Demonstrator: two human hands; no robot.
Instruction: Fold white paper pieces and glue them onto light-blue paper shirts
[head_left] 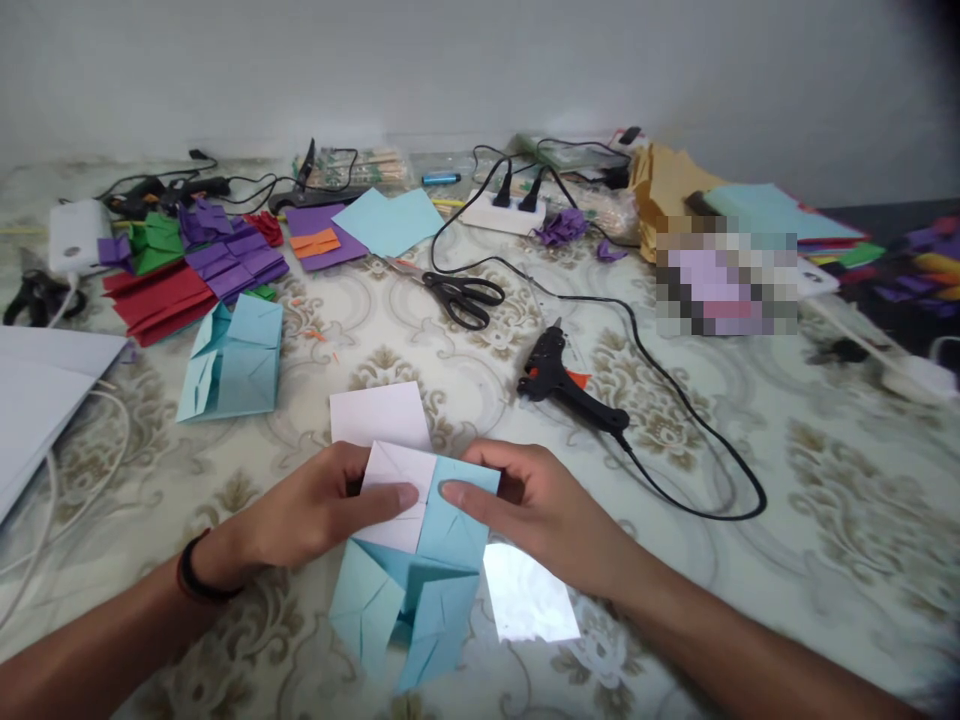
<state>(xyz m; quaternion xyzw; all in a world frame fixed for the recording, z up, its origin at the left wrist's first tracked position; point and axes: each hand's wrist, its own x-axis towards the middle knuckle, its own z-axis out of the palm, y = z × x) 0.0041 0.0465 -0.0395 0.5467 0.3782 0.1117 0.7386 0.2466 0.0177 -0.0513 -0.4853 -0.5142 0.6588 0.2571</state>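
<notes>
My left hand [322, 505] pinches a white paper square [390, 530] between thumb and fingers, thumb on top. The square lies over the upper left part of a folded light blue paper piece [450, 610]. My right hand [525, 495] grips the upper right part of that blue piece, thumb on top and fingers behind. Its lower flaps stand partly open. Behind my hands a white paper square [379, 412] lies on the table, and another bright white square [529, 595] is just below my right hand.
A black glue gun [570, 385] lies right of centre with its looping cable. Black-handled scissors [457, 295] rest behind it. Another folded blue piece [236, 360] and red folded paper [161, 300] are at left. A white power strip [502, 212] stands at the back.
</notes>
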